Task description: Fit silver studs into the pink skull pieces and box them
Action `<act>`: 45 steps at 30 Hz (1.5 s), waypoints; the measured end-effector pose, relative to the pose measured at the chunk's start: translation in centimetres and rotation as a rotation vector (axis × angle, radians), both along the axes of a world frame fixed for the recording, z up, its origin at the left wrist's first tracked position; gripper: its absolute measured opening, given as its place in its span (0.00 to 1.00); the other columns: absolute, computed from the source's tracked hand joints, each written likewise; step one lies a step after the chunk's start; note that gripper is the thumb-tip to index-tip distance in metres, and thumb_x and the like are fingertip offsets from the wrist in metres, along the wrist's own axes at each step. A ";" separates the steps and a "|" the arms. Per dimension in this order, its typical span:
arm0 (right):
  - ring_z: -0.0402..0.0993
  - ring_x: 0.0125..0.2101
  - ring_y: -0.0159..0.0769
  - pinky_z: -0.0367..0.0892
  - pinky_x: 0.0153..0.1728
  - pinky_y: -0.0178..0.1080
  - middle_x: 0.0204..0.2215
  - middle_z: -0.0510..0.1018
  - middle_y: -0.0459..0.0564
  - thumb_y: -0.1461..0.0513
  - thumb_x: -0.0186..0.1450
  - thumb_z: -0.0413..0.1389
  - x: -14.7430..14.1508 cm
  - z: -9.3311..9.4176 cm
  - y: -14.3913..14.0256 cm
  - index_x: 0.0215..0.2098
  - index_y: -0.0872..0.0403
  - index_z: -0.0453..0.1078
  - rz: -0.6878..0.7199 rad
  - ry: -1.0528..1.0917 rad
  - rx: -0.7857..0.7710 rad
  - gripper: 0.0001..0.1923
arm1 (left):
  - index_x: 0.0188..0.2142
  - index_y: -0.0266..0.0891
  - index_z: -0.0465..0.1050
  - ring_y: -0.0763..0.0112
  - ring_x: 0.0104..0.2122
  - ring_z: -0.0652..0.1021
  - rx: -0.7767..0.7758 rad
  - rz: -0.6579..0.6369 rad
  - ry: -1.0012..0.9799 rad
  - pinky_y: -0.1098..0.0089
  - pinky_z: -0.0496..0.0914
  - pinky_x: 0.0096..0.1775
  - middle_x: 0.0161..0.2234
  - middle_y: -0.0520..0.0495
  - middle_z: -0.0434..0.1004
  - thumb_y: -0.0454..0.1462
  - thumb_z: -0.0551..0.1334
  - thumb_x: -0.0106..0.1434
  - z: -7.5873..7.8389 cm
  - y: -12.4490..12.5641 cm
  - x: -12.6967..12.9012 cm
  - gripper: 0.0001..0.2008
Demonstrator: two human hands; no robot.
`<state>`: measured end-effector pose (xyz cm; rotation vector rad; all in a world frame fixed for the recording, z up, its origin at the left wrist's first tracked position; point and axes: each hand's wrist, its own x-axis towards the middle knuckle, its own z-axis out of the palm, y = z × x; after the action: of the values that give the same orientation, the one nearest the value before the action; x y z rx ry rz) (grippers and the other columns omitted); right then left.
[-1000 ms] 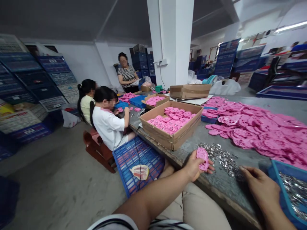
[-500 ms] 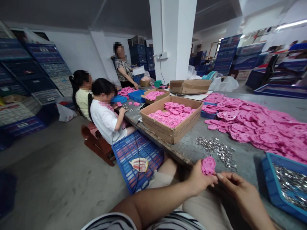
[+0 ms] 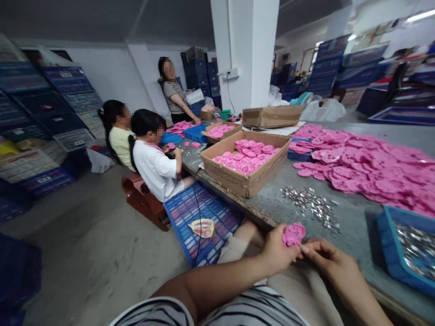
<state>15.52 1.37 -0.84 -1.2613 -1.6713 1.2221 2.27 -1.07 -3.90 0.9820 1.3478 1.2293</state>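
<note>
Lower centre of frame: left hand (image 3: 277,253) is gripping a pink piece (image 3: 294,233), its fingers closed around the piece's left edge. Right hand (image 3: 328,262) is meeting it from the right, its fingers (image 3: 307,248) pinched together at the piece's lower right rim; whether they are holding anything small there, cannot tell. Piece is being held just off the near edge of the counter (image 3: 346,226), above the lap.

Right of centre: loose silver bits (image 3: 311,206) are lying on the counter just beyond the hands. Lower right: blue tray (image 3: 387,253) is holding more silver bits. Right: pink pile (image 3: 367,170) is spreading across the counter. Centre: box (image 3: 244,170) is holding pink pieces. Left of centre: two seated people (image 3: 142,149) are working at the counter; a third is standing behind them.
</note>
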 end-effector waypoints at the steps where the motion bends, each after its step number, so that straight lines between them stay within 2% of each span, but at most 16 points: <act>1: 0.72 0.23 0.40 0.68 0.29 0.40 0.18 0.77 0.52 0.40 0.44 0.65 -0.1 0.3 -0.4 0.16 0.51 0.74 -0.010 0.020 -0.019 0.23 | 0.33 0.38 0.67 0.82 0.18 0.68 -0.018 0.023 0.003 0.80 0.63 0.20 0.22 0.58 0.68 0.28 0.65 0.47 0.5 -0.2 0.0 0.13; 5: 0.67 0.22 0.36 0.63 0.28 0.40 0.16 0.75 0.49 0.41 0.39 0.68 -0.9 1.0 -1.5 0.15 0.51 0.70 -0.141 0.116 -0.089 0.24 | 0.31 0.39 0.66 0.81 0.18 0.69 -0.016 0.114 -0.030 0.80 0.64 0.21 0.20 0.59 0.69 0.27 0.64 0.46 1.6 -0.7 0.2 0.13; 8: 0.66 0.23 0.34 0.62 0.30 0.40 0.17 0.75 0.48 0.43 0.42 0.68 -1.0 0.7 -1.2 0.15 0.52 0.71 -0.151 0.186 -0.100 0.24 | 0.32 0.39 0.65 0.79 0.19 0.71 0.019 0.102 -0.148 0.78 0.64 0.22 0.21 0.58 0.70 0.30 0.66 0.45 1.6 -0.6 0.2 0.15; 11: 0.64 0.23 0.32 0.58 0.27 0.38 0.19 0.73 0.47 0.45 0.43 0.69 -0.7 0.6 -1.2 0.17 0.53 0.72 -0.165 0.340 -0.195 0.22 | 0.35 0.40 0.66 0.75 0.24 0.75 0.029 -0.002 -0.409 0.76 0.68 0.25 0.25 0.55 0.74 0.36 0.67 0.47 1.9 -0.8 -0.1 0.16; 13: 0.63 0.23 0.30 0.56 0.24 0.37 0.22 0.73 0.46 0.47 0.42 0.70 -0.6 0.6 -1.4 0.17 0.53 0.73 -0.201 0.452 -0.258 0.21 | 0.38 0.40 0.68 0.69 0.33 0.79 0.001 -0.111 -0.587 0.70 0.72 0.33 0.32 0.50 0.77 0.41 0.65 0.52 2.3 -1.0 -0.5 0.15; 15: 0.65 0.27 0.32 0.58 0.27 0.37 0.27 0.73 0.47 0.49 0.41 0.71 -0.8 0.7 -1.6 0.17 0.53 0.73 -0.243 0.496 -0.239 0.19 | 0.43 0.40 0.69 0.63 0.42 0.79 -0.019 -0.193 -0.669 0.62 0.74 0.41 0.40 0.45 0.78 0.44 0.62 0.56 2.6 -1.1 -0.9 0.17; 18: 0.68 0.41 0.40 0.64 0.43 0.43 0.34 0.74 0.50 0.52 0.45 0.71 -1.4 0.6 -2.1 0.17 0.52 0.74 -0.283 0.495 -0.148 0.15 | 0.52 0.44 0.68 0.59 0.54 0.74 0.062 -0.251 -0.650 0.57 0.69 0.53 0.51 0.44 0.75 0.45 0.65 0.55 2.2 -1.4 -1.5 0.24; 20: 0.67 0.47 0.43 0.60 0.52 0.47 0.38 0.74 0.51 0.53 0.47 0.70 -1.9 0.5 -2.5 0.18 0.51 0.75 -0.298 0.494 -0.117 0.13 | 0.54 0.49 0.67 0.60 0.59 0.70 0.155 -0.280 -0.620 0.58 0.65 0.58 0.55 0.46 0.72 0.44 0.68 0.55 1.5 -1.7 -1.7 0.27; 22: 0.67 0.50 0.44 0.57 0.56 0.49 0.41 0.74 0.51 0.54 0.48 0.69 -2.2 0.5 -2.9 0.19 0.51 0.76 -0.305 0.478 -0.098 0.11 | 0.55 0.52 0.66 0.64 0.61 0.68 0.249 -0.298 -0.585 0.60 0.62 0.61 0.57 0.49 0.70 0.43 0.69 0.56 0.6 -2.0 -1.9 0.27; 25: 0.66 0.52 0.46 0.55 0.58 0.50 0.43 0.74 0.51 0.54 0.49 0.69 -2.4 0.5 -3.3 0.19 0.51 0.76 -0.291 0.445 -0.082 0.11 | 0.54 0.52 0.66 0.65 0.60 0.68 0.396 -0.291 -0.479 0.60 0.61 0.62 0.57 0.49 0.69 0.39 0.69 0.58 -0.3 -2.2 -2.2 0.26; 29: 0.66 0.53 0.46 0.55 0.59 0.50 0.43 0.75 0.51 0.54 0.49 0.69 -2.3 0.5 -3.5 0.19 0.51 0.76 -0.274 0.469 -0.128 0.11 | 0.54 0.49 0.66 0.63 0.59 0.69 0.522 -0.278 -0.379 0.57 0.60 0.62 0.57 0.46 0.69 0.39 0.69 0.58 -0.6 -2.0 -2.3 0.25; 36: 0.65 0.53 0.45 0.54 0.59 0.49 0.43 0.74 0.51 0.53 0.48 0.69 -2.4 0.8 -3.7 0.18 0.51 0.75 -0.268 0.490 -0.150 0.12 | 0.54 0.49 0.65 0.62 0.60 0.69 0.566 -0.289 -0.349 0.54 0.60 0.63 0.57 0.46 0.69 0.38 0.69 0.58 -0.6 -2.0 -2.2 0.26; 45: 0.66 0.50 0.45 0.54 0.58 0.49 0.40 0.74 0.51 0.53 0.47 0.70 -2.2 0.8 -3.8 0.17 0.51 0.74 -0.287 0.487 -0.169 0.14 | 0.53 0.49 0.66 0.64 0.59 0.70 0.571 -0.302 -0.356 0.56 0.60 0.62 0.56 0.46 0.70 0.37 0.69 0.58 -0.4 -2.0 -2.0 0.25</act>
<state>13.30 -2.41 -0.07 -1.1365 -1.0205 1.3753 0.22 -3.10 -4.33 1.2304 0.5502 1.4968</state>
